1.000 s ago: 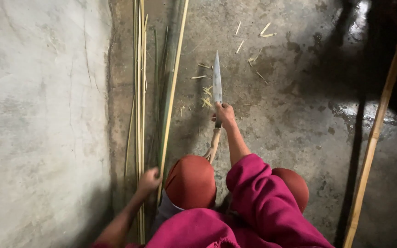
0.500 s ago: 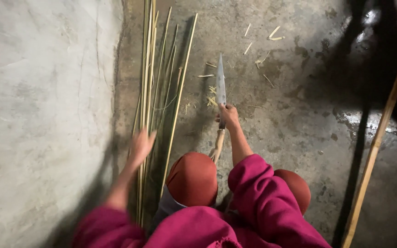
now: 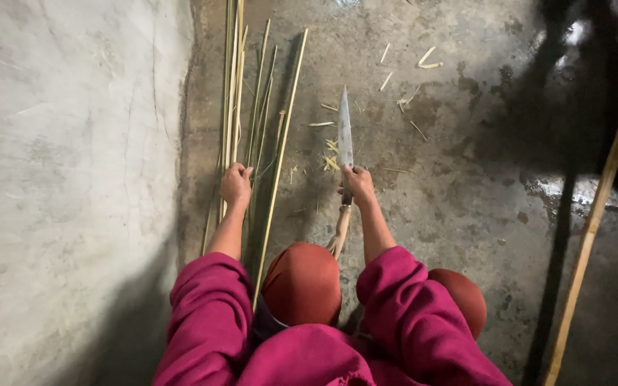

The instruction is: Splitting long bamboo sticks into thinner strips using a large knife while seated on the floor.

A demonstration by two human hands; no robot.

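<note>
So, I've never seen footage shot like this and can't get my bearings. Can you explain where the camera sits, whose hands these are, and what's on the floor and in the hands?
The camera is worn on a person's head and looks down, so the two bare hands and magenta sleeves are that person's own; no machine is involved. They seem to be squatting, the rust-coloured knees showing low in the picture. The left hand is closed on thin bamboo strips that lie on the concrete floor along the foot of a grey wall. The right hand has its grip on a long knife, blade pointing away. Small bamboo shavings are scattered near the blade. A longer pole runs slantwise at the right edge.
</note>
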